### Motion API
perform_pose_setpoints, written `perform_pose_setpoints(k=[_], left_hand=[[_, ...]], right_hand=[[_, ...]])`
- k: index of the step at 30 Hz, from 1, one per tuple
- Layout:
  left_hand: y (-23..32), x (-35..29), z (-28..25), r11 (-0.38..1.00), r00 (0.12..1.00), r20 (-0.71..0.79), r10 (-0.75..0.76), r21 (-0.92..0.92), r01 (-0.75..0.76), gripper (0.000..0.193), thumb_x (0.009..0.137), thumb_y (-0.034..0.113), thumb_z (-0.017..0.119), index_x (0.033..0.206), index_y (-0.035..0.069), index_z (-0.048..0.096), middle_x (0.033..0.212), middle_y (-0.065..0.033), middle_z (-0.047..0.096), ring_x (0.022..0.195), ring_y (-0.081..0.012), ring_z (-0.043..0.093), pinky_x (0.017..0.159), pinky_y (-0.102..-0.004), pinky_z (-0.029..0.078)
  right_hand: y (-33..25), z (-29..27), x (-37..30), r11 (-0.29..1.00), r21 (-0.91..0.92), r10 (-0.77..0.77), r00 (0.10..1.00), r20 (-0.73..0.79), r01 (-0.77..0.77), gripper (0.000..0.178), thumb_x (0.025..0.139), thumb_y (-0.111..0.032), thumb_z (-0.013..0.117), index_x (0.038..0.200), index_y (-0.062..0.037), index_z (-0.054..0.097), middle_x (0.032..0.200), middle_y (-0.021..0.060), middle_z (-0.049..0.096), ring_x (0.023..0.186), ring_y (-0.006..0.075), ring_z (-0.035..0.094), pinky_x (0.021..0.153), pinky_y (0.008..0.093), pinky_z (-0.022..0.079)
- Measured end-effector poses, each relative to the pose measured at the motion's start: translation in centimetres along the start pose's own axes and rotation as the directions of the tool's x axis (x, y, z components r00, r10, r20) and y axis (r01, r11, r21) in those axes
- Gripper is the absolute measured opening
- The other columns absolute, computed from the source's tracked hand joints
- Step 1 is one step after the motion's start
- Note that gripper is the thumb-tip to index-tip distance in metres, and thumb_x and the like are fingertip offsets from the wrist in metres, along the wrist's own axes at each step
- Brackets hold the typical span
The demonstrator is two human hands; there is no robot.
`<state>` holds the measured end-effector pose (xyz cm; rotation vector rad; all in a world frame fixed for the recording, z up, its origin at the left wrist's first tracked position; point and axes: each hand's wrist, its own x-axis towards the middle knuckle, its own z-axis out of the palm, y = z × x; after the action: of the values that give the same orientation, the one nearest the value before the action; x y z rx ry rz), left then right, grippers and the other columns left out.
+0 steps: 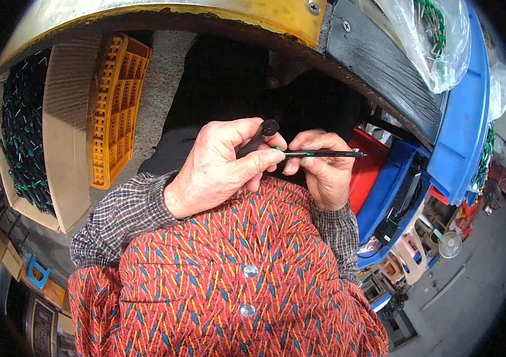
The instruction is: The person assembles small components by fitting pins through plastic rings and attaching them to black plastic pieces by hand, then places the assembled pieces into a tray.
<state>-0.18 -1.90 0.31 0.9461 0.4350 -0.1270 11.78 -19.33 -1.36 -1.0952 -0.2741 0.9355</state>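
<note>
We hold a slim black-and-green rod (329,153) level between both hands, above our dark lap (214,89). Our left hand (208,163) wraps a matte black, round-ended handle (254,144), its thumb at the rod's near end; our right hand (327,175) pinches the rod lightly between thumb and fingers.

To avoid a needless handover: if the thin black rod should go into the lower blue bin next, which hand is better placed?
Probably the right hand: it holds the black rod and is nearer the lower blue bin. The left hand also holds a black piece.
</note>
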Motion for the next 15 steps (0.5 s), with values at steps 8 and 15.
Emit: perform_pose_setpoints(k=[8, 15], left_hand=[[-0.13, -0.11, 0.15, 0.998, 0.998, -0.023, 0.057, 0.028, -0.056, 0.014, 0.09, 0.008, 0.06, 0.1, -0.002, 0.06, 0.077, -0.003, 0.063, 0.052, -0.0031, 0.052, 0.045, -0.017, 0.04], [-0.16, -0.14, 0.27, 0.988, 0.991, -0.046, 0.128, 0.087, -0.124, 0.012, 0.089, 0.007, 0.061, 0.097, -0.002, 0.062, 0.072, -0.002, 0.062, 0.052, -0.003, 0.053, 0.044, -0.0181, 0.04]], right_hand=[[-0.22, 0.32, -0.02, 0.997, -0.069, -0.027, 1.0, -0.013, 0.026, 0.017, 0.074, 0.016, 0.061, 0.089, 0.0074, 0.06, 0.098, 0.0226, 0.061, 0.074, 0.0259, 0.067, 0.065, 0.0355, 0.059], [-0.53, 0.59, 0.14, 0.988, -0.145, -0.058, 0.998, -0.002, 0.057, 0.018, 0.074, 0.017, 0.061, 0.089, 0.0083, 0.063, 0.098, 0.0213, 0.062, 0.075, 0.0251, 0.066, 0.065, 0.0352, 0.059]])
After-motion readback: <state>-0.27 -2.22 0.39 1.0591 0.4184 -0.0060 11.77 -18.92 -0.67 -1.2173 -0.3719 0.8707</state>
